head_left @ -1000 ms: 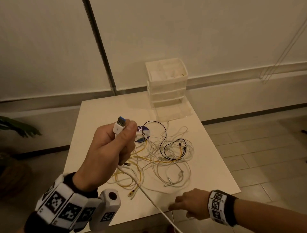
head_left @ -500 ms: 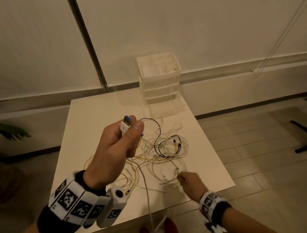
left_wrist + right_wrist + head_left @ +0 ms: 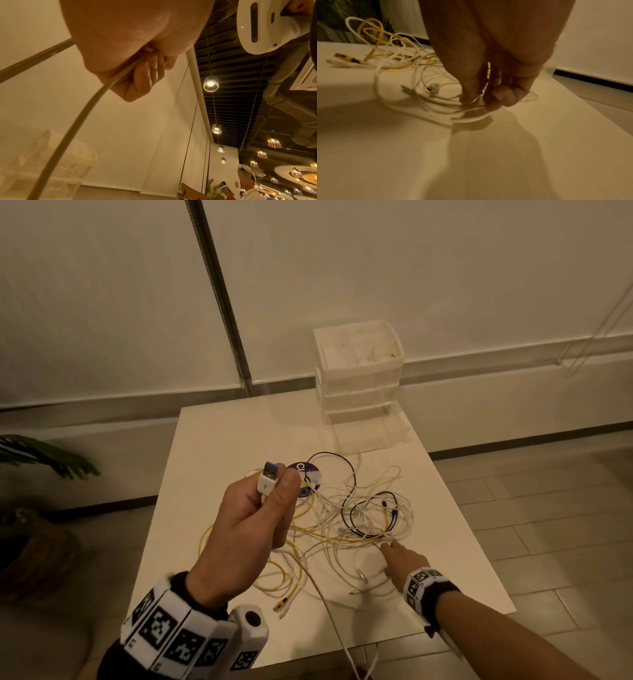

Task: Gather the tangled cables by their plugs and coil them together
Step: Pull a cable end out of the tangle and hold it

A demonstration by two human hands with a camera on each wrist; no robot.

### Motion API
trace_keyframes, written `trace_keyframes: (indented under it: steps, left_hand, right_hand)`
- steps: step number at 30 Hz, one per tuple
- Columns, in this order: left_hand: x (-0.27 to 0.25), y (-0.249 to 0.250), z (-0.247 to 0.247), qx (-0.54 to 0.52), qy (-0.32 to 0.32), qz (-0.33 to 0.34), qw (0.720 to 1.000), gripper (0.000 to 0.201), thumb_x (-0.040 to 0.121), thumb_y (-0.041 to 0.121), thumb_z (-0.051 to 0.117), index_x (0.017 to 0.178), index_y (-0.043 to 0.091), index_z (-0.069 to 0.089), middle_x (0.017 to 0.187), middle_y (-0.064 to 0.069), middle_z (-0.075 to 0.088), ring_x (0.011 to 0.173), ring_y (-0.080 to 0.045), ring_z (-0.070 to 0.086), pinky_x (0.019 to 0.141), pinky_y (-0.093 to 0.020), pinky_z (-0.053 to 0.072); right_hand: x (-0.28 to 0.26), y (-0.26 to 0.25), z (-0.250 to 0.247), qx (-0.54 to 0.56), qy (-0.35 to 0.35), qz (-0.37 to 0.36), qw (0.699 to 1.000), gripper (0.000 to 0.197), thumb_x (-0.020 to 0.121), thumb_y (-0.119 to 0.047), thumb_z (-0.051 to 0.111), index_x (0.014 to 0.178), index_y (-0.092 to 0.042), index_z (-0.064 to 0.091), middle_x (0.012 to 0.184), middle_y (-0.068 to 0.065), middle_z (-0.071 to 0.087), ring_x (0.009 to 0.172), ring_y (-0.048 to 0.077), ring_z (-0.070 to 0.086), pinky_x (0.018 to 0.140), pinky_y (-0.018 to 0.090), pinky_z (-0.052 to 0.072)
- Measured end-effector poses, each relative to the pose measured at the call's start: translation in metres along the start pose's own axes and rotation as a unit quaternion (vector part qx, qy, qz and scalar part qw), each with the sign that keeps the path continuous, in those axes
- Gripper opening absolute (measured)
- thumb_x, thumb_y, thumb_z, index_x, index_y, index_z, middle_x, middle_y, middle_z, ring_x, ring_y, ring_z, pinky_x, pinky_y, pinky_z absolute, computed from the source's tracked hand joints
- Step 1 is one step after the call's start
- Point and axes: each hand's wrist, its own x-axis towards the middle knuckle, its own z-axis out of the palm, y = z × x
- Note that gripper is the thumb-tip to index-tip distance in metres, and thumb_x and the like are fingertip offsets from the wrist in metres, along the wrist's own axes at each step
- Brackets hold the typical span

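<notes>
My left hand (image 3: 274,491) is raised above the table and pinches a white USB plug (image 3: 269,481) with a blue insert between thumb and fingers. Its white cable (image 3: 329,611) hangs down past the table's front edge, and it leaves my curled left hand (image 3: 142,75) as a thick cord (image 3: 82,115). A tangle of white, yellow and black cables (image 3: 359,515) lies on the table. My right hand (image 3: 388,546) reaches into the tangle's near right side. There my thumb and fingers (image 3: 479,101) pinch a white cable loop (image 3: 471,119). The picture is blurred.
A white table (image 3: 222,446) bears the cables. A clear drawer unit (image 3: 359,378) stands at its far edge, with a round purple disc (image 3: 308,470) near the tangle. A yellow plug (image 3: 282,604) lies near the front edge. A plant (image 3: 41,453) stands on the left, and tiled floor lies to the right.
My right hand went from the table's front edge forward into the tangle and closed on a white loop. My left hand kept the USB plug raised.
</notes>
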Motion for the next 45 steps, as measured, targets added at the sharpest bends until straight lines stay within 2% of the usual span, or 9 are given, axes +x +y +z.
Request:
trace_keyframes:
  steps: [3,6,14,19,25,31,37,42,45]
  left_hand:
    - [-0.001,-0.003,-0.007,0.007,0.002,-0.001,1.0,0.04,0.091,0.046,0.049,0.058,0.025,0.042,0.05,0.005,0.033,0.042,-0.012,0.025,0.046,-0.021,0.028]
    - [0.001,-0.004,-0.01,0.01,0.003,0.006,1.0,0.041,0.09,0.055,0.051,0.058,0.03,0.044,0.05,0.007,0.034,0.042,-0.011,0.026,0.045,-0.021,0.028]
    - [0.03,0.006,-0.003,0.006,0.017,0.043,0.999,0.042,0.087,0.054,0.051,0.059,0.023,0.042,0.051,0.01,0.035,0.042,-0.005,0.032,0.046,-0.013,0.033]
    - [0.043,0.01,0.0,0.006,0.029,0.056,0.998,0.048,0.09,0.05,0.048,0.066,0.01,0.037,0.051,0.013,0.036,0.04,0.002,0.043,0.044,-0.013,0.033]
    - [0.059,0.017,-0.002,0.026,0.096,0.061,0.993,0.047,0.095,0.049,0.037,0.08,0.007,0.051,0.052,0.011,0.037,0.043,-0.002,0.032,0.045,-0.015,0.031]
    - [0.063,0.03,0.004,-0.019,0.066,0.064,0.996,0.037,0.094,0.04,0.043,0.094,0.005,0.055,0.055,0.014,0.054,0.041,0.001,0.045,0.043,-0.01,0.037]
    - [0.065,0.025,0.01,-0.012,0.079,0.08,0.994,0.031,0.094,0.031,0.051,0.107,0.006,0.065,0.068,0.009,0.062,0.044,-0.003,0.049,0.044,-0.013,0.039]
    - [0.065,0.023,0.017,-0.044,0.064,0.053,0.996,0.039,0.102,0.019,0.034,0.118,-0.006,0.06,0.066,0.008,0.066,0.05,0.004,0.057,0.051,-0.005,0.041]
    - [0.065,0.022,0.013,0.009,0.075,0.058,0.995,0.05,0.1,0.039,0.031,0.118,0.007,0.065,0.073,-0.006,0.066,0.053,-0.007,0.056,0.05,-0.018,0.044]
  right_hand:
    - [-0.004,0.003,-0.036,0.116,0.024,-0.02,0.993,0.013,0.085,-0.024,0.059,0.093,-0.022,0.049,0.103,0.008,0.062,0.095,0.03,0.062,0.076,0.032,0.047]
    - [-0.016,0.004,-0.084,0.243,0.128,-0.069,0.959,0.023,0.079,-0.018,0.07,0.074,-0.025,0.048,0.078,0.001,0.063,0.075,0.021,0.058,0.064,0.019,0.041]
    - [-0.054,-0.04,-0.174,0.411,0.221,-0.228,0.854,0.011,0.097,-0.013,0.051,0.091,-0.018,0.044,0.094,0.001,0.071,0.094,0.01,0.066,0.083,0.028,0.051]
    - [-0.079,-0.068,-0.224,0.61,0.247,-0.242,0.713,0.014,0.101,-0.006,0.038,0.096,-0.019,0.042,0.07,0.009,0.053,0.057,0.023,0.051,0.06,0.037,0.055]
    - [-0.11,-0.104,-0.248,0.723,0.102,-0.317,0.606,0.031,0.096,0.009,0.036,0.114,-0.009,0.055,0.088,0.014,0.061,0.067,0.02,0.051,0.062,0.031,0.043]
    - [-0.136,-0.142,-0.251,0.702,0.15,-0.36,0.596,0.042,0.068,-0.035,0.079,0.1,-0.01,0.068,0.093,0.02,0.073,0.084,0.035,0.071,0.077,0.042,0.059]
    - [-0.138,-0.159,-0.248,0.701,0.239,-0.323,0.589,0.019,0.08,0.001,0.067,0.094,-0.011,0.074,0.094,0.01,0.075,0.083,0.031,0.072,0.071,0.038,0.061]
    - [-0.135,-0.159,-0.246,0.682,0.287,-0.303,0.601,0.014,0.081,0.005,0.068,0.085,0.0,0.055,0.081,0.017,0.069,0.075,0.04,0.067,0.065,0.046,0.058]
    - [-0.134,-0.154,-0.243,0.656,0.278,-0.326,0.621,0.015,0.085,0.0,0.065,0.086,-0.005,0.052,0.081,0.011,0.067,0.052,0.019,0.06,0.05,0.025,0.051]
